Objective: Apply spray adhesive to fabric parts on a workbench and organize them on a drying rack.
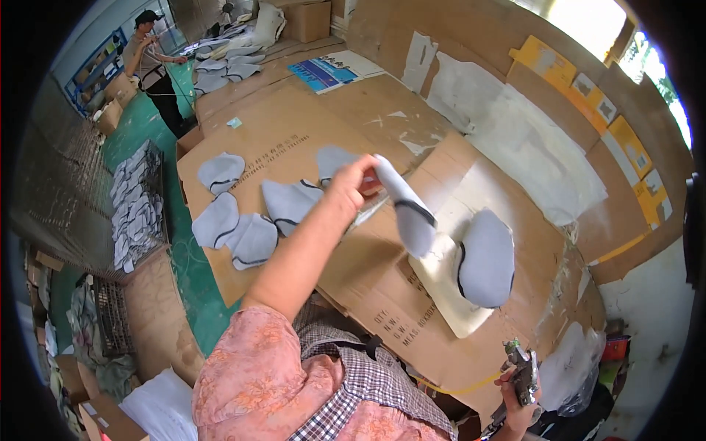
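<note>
My left hand point(354, 181) is raised over the cardboard-covered table, its fingers pinched on the upper end of a grey fabric piece point(403, 195) with a black band, which hangs down at a slant. Under and beside it lies a cream pad point(462, 317). On that pad rests a rounded, padded-looking grey piece point(488, 257) with a black edge along its left side. At the lower right, my right hand point(511, 397) is wrapped round a metal spray gun point(523, 370), held near the table's front edge.
Several grey fabric pieces point(251, 239) lie to the left on the cardboard point(316, 132). A wire crate of stacked grey pieces point(137, 206) stands on the green floor. A yellow hose point(471, 386) runs along the near edge. Another person point(154, 70) works at the far left.
</note>
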Demonstrator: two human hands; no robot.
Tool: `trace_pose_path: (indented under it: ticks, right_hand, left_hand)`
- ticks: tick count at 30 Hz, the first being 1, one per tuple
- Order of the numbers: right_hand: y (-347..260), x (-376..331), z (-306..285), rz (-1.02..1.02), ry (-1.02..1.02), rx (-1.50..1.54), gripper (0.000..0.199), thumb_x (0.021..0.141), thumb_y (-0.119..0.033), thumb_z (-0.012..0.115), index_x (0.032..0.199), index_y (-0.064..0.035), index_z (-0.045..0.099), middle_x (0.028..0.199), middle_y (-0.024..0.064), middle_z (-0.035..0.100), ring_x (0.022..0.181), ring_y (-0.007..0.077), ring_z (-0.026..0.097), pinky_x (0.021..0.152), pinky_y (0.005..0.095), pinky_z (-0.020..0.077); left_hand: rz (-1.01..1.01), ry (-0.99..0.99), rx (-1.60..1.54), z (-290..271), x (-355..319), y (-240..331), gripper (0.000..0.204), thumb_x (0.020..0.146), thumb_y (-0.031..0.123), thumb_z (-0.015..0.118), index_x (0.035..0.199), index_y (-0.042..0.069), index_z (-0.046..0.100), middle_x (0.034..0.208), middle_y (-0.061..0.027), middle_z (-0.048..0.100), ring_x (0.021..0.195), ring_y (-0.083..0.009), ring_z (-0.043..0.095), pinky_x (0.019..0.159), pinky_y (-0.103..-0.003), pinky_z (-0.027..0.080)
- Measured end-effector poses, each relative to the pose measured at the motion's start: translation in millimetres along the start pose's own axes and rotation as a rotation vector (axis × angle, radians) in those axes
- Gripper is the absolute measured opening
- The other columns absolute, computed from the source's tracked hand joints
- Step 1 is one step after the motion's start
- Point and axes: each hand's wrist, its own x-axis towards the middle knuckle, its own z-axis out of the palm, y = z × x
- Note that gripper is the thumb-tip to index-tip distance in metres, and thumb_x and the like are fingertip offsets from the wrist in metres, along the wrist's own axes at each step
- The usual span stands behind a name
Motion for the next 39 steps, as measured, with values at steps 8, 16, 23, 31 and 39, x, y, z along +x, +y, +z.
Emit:
trace_pose_path:
  ticks: [8, 16, 23, 31, 39]
  right_hand:
    - [-33, 38, 91, 0.089, 0.019, -0.081, 0.040, 0.069, -0.004, 0.063, 0.105, 0.0020, 0.047, 0.077, 0.0058, 0.056, 0.068, 0.0142, 0.056, 0.064, 0.0278, 0.0475]
    - [-57, 36, 128, 0.070, 0.064, -0.204, 0.053, 0.072, 0.003, 0.061, 0.121, 0.0023, 0.041, 0.082, 0.0039, 0.055, 0.075, 0.0107, 0.053, 0.070, 0.0251, 0.0451]
    - [-75, 10, 139, 0.058, 0.146, -0.250, 0.051, 0.073, 0.002, 0.059, 0.120, 0.0026, 0.041, 0.082, 0.0036, 0.054, 0.071, 0.0103, 0.052, 0.066, 0.0227, 0.0438]
    - [-79, -6, 99, 0.020, 0.393, -0.106, 0.048, 0.074, 0.002, 0.059, 0.118, 0.0041, 0.041, 0.079, 0.0041, 0.054, 0.068, 0.0095, 0.053, 0.064, 0.0233, 0.0462]
    - [-58, 4, 29, -0.098, 0.185, -0.084, 0.049, 0.073, 0.003, 0.058, 0.118, 0.0037, 0.042, 0.076, 0.0031, 0.053, 0.066, 0.0090, 0.052, 0.062, 0.0231, 0.0466]
  left_hand:
    - [0.209, 0.337, -0.108, -166, 165, 124, 0.030, 0.067, 0.035, 0.064, 0.090, 0.018, 0.058, 0.087, 0.0023, 0.062, 0.081, -0.0176, 0.054, 0.090, -0.054, 0.022]
    - [-0.052, 0.453, -0.016, -246, 260, 46, 0.055, 0.074, 0.039, 0.055, 0.124, 0.020, 0.039, 0.128, -0.0052, 0.041, 0.112, -0.0275, 0.042, 0.093, -0.057, 0.020]
    - [-0.051, 0.331, 0.038, -237, 228, 1, 0.040, 0.078, 0.031, 0.052, 0.115, 0.017, 0.046, 0.115, 0.0017, 0.052, 0.095, -0.0166, 0.051, 0.096, -0.047, 0.020]
    - [-0.011, 0.376, 0.037, -235, 159, -38, 0.028, 0.078, 0.029, 0.053, 0.102, 0.015, 0.050, 0.094, 0.0028, 0.058, 0.085, -0.0129, 0.053, 0.088, -0.040, 0.025]
    - [0.080, 0.446, 0.049, -267, 84, -48, 0.023, 0.077, 0.031, 0.054, 0.096, 0.017, 0.050, 0.086, 0.0039, 0.058, 0.079, -0.0130, 0.054, 0.084, -0.037, 0.027]
